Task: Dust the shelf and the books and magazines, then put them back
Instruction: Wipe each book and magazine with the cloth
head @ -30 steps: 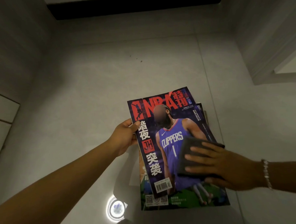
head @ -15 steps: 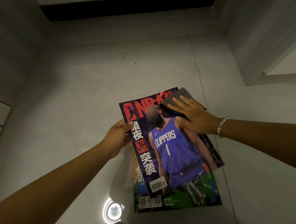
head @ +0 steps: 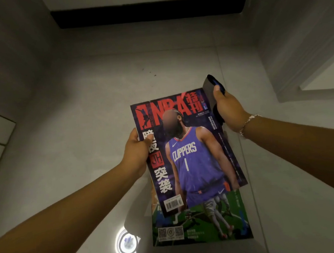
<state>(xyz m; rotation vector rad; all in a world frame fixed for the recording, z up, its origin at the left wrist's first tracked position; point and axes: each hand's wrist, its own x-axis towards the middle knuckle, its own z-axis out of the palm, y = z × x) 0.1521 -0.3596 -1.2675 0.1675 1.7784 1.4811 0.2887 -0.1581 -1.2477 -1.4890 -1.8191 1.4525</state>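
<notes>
The left hand (head: 135, 153) pinches the left edge of the top magazine (head: 190, 154), its thumb lying flat on the cover beside the white lettering while the other fingers curl underneath, hidden by the pages. The right hand (head: 229, 111) is at the magazine's far right corner, its fingers curled round a dark cloth (head: 210, 91); most of those fingers are out of sight behind the cloth and the back of the hand, so only the thumb and a knuckle or two show. The cloth stands up out of the grip, one end poking past the fingertips toward the far side, the other end hanging below the palm against the cover's right margin; whether it touches the paper there is hard to tell. A beaded bracelet (head: 248, 122) circles the right wrist. The top magazine, purple with a basketball player in a blue jersey, sits slightly turned, between the two hands. Under it lies a second magazine (head: 206, 225), mostly covered, with only its green near part and a thin strip on the left showing. Both are over a pale grey floor (head: 84, 111). A bright ring of reflected light (head: 126, 242) glares on the floor just left of the lower magazine's near corner. At the far edge a dark gap (head: 148, 13) runs below a white panel, too dim to make out.
</notes>
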